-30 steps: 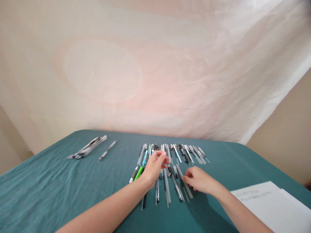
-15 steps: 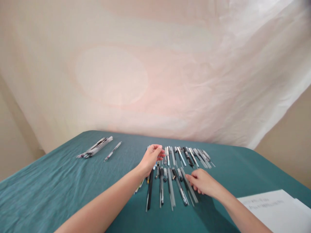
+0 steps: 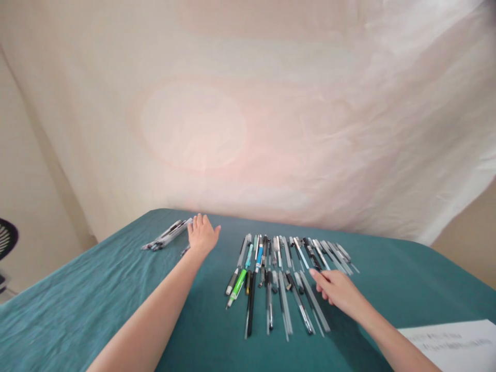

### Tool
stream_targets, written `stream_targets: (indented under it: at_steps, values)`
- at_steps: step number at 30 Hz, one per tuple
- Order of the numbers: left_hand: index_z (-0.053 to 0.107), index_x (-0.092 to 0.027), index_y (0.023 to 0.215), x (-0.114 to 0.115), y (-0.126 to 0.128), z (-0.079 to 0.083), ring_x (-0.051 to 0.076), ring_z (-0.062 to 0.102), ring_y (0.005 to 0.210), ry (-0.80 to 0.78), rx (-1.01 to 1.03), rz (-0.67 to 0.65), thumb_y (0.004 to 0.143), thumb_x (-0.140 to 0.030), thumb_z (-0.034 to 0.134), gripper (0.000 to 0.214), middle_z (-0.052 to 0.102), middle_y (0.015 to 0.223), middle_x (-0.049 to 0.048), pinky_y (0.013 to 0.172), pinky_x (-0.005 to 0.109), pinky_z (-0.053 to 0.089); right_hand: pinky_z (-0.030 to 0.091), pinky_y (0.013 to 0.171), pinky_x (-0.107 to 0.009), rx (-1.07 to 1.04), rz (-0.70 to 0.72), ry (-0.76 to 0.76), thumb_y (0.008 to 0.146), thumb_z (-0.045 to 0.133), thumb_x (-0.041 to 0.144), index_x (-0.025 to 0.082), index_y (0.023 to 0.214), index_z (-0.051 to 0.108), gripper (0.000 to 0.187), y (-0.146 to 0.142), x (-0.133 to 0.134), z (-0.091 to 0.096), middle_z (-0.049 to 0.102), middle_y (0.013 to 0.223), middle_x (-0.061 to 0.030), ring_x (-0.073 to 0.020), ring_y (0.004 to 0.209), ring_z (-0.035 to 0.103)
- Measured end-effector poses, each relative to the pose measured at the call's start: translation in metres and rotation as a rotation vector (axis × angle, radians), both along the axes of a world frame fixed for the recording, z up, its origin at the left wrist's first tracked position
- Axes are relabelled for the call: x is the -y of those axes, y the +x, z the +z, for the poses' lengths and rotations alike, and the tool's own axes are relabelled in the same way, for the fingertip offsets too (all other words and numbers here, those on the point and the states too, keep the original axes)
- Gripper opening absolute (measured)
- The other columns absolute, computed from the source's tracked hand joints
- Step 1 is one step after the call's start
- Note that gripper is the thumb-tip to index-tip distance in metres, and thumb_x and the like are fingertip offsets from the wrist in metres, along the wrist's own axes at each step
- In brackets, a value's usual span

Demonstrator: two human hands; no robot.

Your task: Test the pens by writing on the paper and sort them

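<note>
If the view is read as a clock face, a dark slatted disc (image 3: 6,238) sits at nine, cut off by the picture edge. At eight, a bundle of pens (image 3: 167,236) lies on the teal-covered worktop (image 3: 89,310). Between seven and eight, the left hand (image 3: 203,235) is spread, palm down and seemingly bare, partly hiding a lone pen (image 3: 185,251); contact with either cannot be told. That pen could probably roll or skid if the heel of the hand or the left forearm (image 3: 166,299) brushed it.

Towards six, a green pen (image 3: 237,287) stands out in the near row (image 3: 284,301), which runs on to five; the far row (image 3: 300,251) lies beyond it. Between four and five, well apart from the left hand, the right hand (image 3: 338,290) has thumb and forefinger together at the gap between rows; whether they pinch anything cannot be told. A careless knuckle there might knock neighbouring pens askew. At four, a white sheet (image 3: 457,345) lies close to the right arm, which could drag it.
</note>
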State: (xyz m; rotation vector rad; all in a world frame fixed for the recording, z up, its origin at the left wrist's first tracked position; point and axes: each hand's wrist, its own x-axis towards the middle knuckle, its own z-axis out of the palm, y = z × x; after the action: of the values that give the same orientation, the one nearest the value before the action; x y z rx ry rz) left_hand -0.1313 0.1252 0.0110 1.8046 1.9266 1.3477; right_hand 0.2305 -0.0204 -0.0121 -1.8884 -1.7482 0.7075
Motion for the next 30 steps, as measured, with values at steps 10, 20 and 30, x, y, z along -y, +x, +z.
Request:
stream_targets:
  at_steps: [10, 20, 30]
  values:
    - [0.038, 0.006, 0.122, -0.013, -0.059, -0.021, 0.038, 0.031, 0.120, -0.306, -0.617, 0.515, 0.075, -0.055, 0.034, 0.077, 0.039, 0.127, 0.0292, 0.096, 0.049, 0.018, 0.031, 0.046, -0.024, 0.095, -0.071, 0.269, 0.084, 0.033, 0.051, 0.019, 0.046, 0.051, 0.052, -0.003, 0.000, -0.005, 0.053, 0.040, -0.0003, -0.0147, 0.044, 0.052]
    - [0.045, 0.003, 0.118, -0.009, -0.028, -0.019, 0.037, 0.040, 0.109, -0.385, -0.669, 0.426, 0.073, -0.058, 0.035, 0.077, 0.046, 0.119, 0.0283, 0.086, 0.049, 0.028, 0.031, 0.047, -0.023, 0.080, -0.080, 0.287, 0.084, 0.034, 0.051, 0.019, 0.047, 0.051, 0.052, -0.005, 0.002, -0.007, 0.055, 0.044, 0.0005, -0.0135, 0.045, 0.052]
    - [0.047, -0.005, 0.120, -0.005, -0.015, -0.013, 0.037, 0.037, 0.111, -0.488, -0.648, 0.365, 0.072, -0.056, 0.038, 0.071, 0.043, 0.125, 0.0233, 0.086, 0.057, 0.026, 0.031, 0.047, -0.024, 0.056, -0.084, 0.292, 0.084, 0.034, 0.051, 0.019, 0.049, 0.052, 0.051, -0.006, 0.001, -0.006, 0.054, 0.042, 0.0006, -0.0137, 0.044, 0.052]
